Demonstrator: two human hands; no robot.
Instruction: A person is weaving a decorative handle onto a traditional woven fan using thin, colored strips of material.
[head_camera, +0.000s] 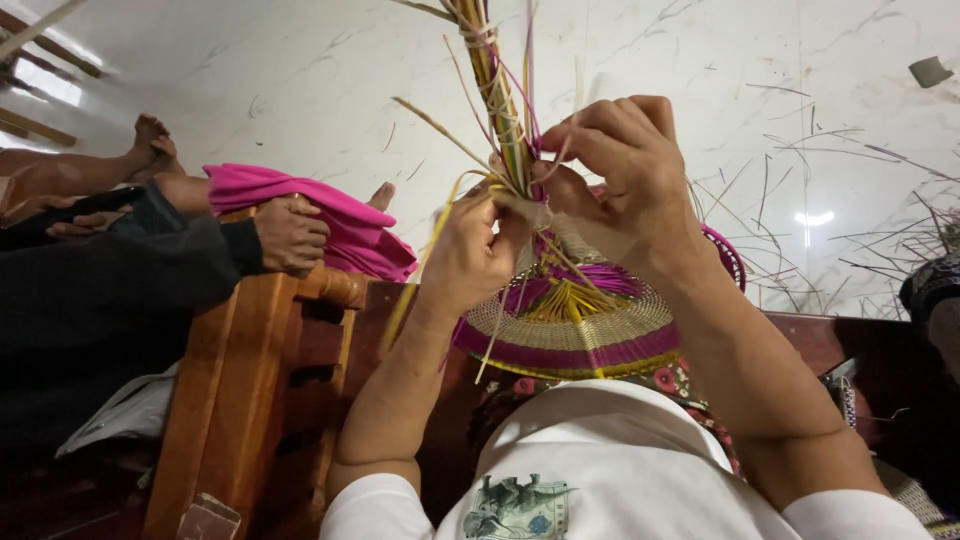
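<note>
A half-woven round basket of straw with purple, yellow and tan bands rests against my lap, its loose straws gathered into a tall bundle that rises out of the top of the view. My left hand pinches the base of that bundle where it meets the weave. Just to the right, my right hand grips thin purple and yellow strands beside the bundle, fingers curled tight.
Another person in a dark sleeve sits at the left, a hand resting on a wooden chair arm by pink cloth. Loose straws litter the white marble floor at the right.
</note>
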